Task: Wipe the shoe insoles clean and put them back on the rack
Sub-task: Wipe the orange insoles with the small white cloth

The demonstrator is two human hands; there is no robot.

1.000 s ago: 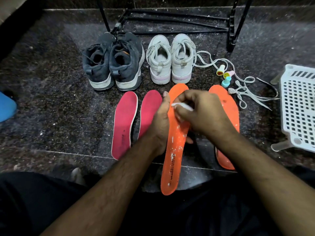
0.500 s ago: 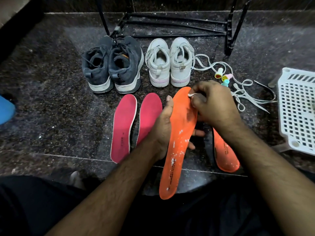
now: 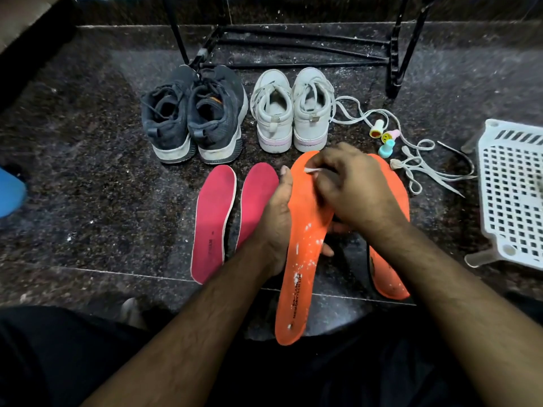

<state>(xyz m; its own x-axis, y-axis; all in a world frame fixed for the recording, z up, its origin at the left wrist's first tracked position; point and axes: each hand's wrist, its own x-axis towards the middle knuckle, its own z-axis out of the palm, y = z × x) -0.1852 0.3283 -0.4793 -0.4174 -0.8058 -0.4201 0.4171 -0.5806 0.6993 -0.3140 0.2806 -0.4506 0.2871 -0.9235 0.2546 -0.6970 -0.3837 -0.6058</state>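
My left hand (image 3: 274,221) grips a long orange insole (image 3: 299,268) from underneath, holding it lifted above the floor; white specks dot its middle and heel. My right hand (image 3: 349,189) pinches a small white wipe (image 3: 312,170) and presses it onto the insole's toe end. A second orange insole (image 3: 388,277) lies on the floor to the right, partly hidden by my right forearm. Two pink insoles (image 3: 213,224) lie side by side on the floor to the left. The black metal shoe rack (image 3: 293,48) stands at the back.
Dark grey sneakers (image 3: 194,116) and white sneakers (image 3: 291,110) stand in front of the rack. Loose white laces (image 3: 423,168) and three small coloured caps (image 3: 385,139) lie at the right. A white plastic basket (image 3: 511,195) sits far right; a blue object (image 3: 10,190) far left.
My right hand with the wipe moved up along the orange insole from its middle to the toe end, then shifted slightly left there. My left hand kept its hold.
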